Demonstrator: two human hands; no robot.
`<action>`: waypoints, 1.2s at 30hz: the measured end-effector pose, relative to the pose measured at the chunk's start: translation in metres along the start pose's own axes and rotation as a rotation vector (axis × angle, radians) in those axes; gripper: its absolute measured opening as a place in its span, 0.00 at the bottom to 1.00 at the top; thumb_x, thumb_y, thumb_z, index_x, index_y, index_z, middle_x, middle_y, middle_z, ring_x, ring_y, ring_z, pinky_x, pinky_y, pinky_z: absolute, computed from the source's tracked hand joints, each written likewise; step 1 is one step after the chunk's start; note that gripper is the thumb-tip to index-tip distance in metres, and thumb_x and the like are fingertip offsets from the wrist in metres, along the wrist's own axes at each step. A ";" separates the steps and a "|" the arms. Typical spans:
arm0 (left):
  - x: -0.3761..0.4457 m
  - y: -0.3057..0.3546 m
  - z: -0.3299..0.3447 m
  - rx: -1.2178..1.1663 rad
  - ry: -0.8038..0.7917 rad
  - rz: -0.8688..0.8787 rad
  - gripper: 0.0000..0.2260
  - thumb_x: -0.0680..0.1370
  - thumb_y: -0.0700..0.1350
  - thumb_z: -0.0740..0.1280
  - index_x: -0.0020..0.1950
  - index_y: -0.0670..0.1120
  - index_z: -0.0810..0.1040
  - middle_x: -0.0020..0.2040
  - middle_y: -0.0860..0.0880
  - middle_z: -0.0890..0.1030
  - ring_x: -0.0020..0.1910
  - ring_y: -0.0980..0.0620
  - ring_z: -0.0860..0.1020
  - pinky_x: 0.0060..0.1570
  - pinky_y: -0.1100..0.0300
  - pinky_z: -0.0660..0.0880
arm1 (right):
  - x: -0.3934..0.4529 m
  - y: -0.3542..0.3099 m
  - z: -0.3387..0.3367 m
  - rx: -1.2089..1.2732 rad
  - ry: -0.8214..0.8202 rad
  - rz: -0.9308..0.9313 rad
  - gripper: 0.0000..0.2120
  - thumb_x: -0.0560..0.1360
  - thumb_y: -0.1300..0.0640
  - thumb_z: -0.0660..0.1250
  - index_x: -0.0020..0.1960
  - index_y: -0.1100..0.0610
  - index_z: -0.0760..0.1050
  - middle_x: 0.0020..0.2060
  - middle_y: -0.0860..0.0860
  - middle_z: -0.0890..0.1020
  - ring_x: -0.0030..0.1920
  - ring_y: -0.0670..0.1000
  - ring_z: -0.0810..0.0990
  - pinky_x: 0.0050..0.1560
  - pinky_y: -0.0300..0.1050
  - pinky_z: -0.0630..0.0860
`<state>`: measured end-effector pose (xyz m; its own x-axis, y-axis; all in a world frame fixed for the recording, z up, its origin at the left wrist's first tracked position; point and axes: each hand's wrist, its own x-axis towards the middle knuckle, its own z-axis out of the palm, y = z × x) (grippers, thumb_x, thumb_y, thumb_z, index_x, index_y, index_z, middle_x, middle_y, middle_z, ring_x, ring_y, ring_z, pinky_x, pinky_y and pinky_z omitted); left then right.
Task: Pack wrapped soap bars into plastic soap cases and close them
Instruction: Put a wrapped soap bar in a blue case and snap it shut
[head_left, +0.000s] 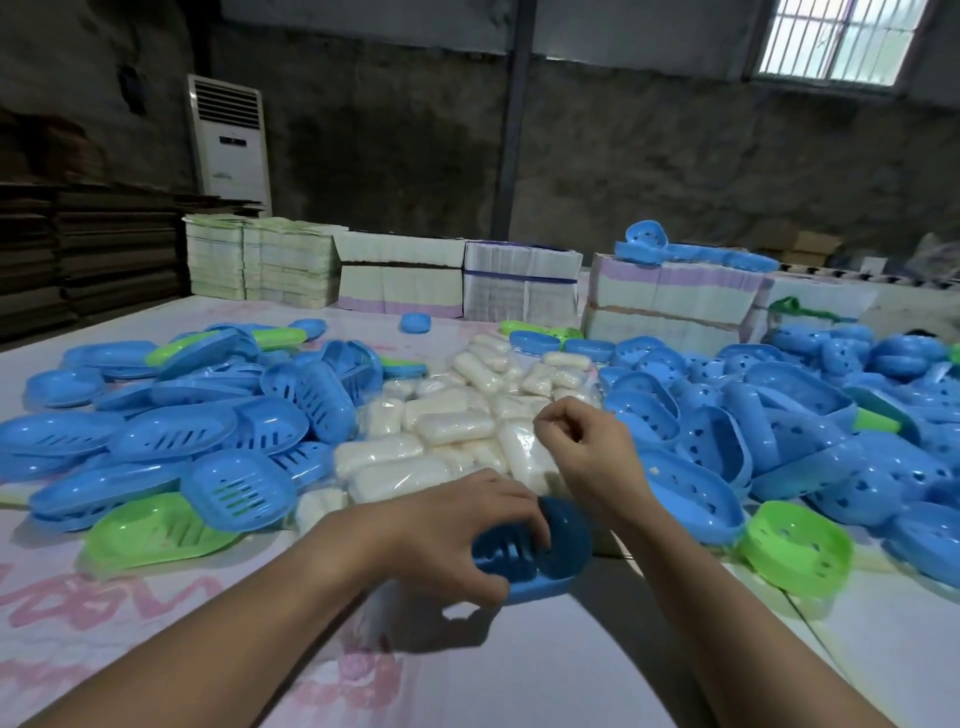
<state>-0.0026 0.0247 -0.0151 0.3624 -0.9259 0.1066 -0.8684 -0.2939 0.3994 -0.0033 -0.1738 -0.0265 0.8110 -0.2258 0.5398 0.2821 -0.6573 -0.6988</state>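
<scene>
- The left hand (457, 535) grips a blue soap case (535, 545) just in front of the soap pile (467, 426), fingers curled over its slotted top and thumb underneath. It seems to be held low above the desk (571, 675) so that a bar can be fed in from the pile without a long reach.
- The case looks part open, the slotted half raised over the plain half. I cannot tell whether a bar already sits inside, as the fingers cover the opening.
- The right hand (576, 441) hovers over the near edge of the soap pile, its fingers curled with thumb and forefinger drawn together. Whether they pinch a wrapper or nothing is too fine to make out. It looks poised to pick the next wrapped bar.
- The soap pile lies in the middle of the desk, in reach of both hands, which suits a one-hand-holds, one-hand-feeds rhythm.
- Left of the soap pile are slotted blue halves (182, 431) with a green half (156, 530) at the near edge.
- Right of the soap pile are blue halves with round holes (779, 415), and a green one (795, 556) nearest the person. Sorting the two kinds on opposite sides probably lets either hand grab its part unseen.
- Beyond the soap pile, stacked cartons (519, 283) line the far edge of the desk, with a standing air conditioner (231, 140) by the wall behind.
</scene>
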 end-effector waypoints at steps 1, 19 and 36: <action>0.000 0.001 0.001 0.012 -0.002 0.018 0.20 0.70 0.47 0.71 0.62 0.52 0.78 0.60 0.56 0.75 0.62 0.58 0.68 0.64 0.58 0.69 | 0.000 0.001 0.001 -0.058 -0.024 -0.006 0.07 0.73 0.58 0.67 0.38 0.48 0.77 0.27 0.44 0.75 0.31 0.43 0.72 0.32 0.37 0.68; 0.001 0.005 0.004 -0.053 -0.130 -0.028 0.21 0.74 0.39 0.71 0.67 0.48 0.75 0.67 0.52 0.72 0.65 0.56 0.71 0.65 0.60 0.69 | 0.009 0.015 0.001 -0.614 -0.143 0.053 0.16 0.73 0.46 0.66 0.60 0.49 0.77 0.47 0.46 0.79 0.47 0.49 0.76 0.41 0.45 0.73; 0.000 -0.010 0.005 -0.125 0.130 -0.100 0.29 0.65 0.44 0.78 0.56 0.64 0.67 0.56 0.61 0.71 0.56 0.62 0.72 0.53 0.67 0.73 | 0.005 -0.002 0.003 -0.704 -0.171 0.175 0.40 0.58 0.30 0.66 0.64 0.49 0.68 0.43 0.49 0.73 0.46 0.55 0.75 0.37 0.48 0.67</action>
<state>0.0042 0.0267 -0.0239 0.4925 -0.8527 0.1742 -0.7801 -0.3439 0.5226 0.0021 -0.1719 -0.0238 0.8987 -0.2921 0.3271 -0.2070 -0.9401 -0.2708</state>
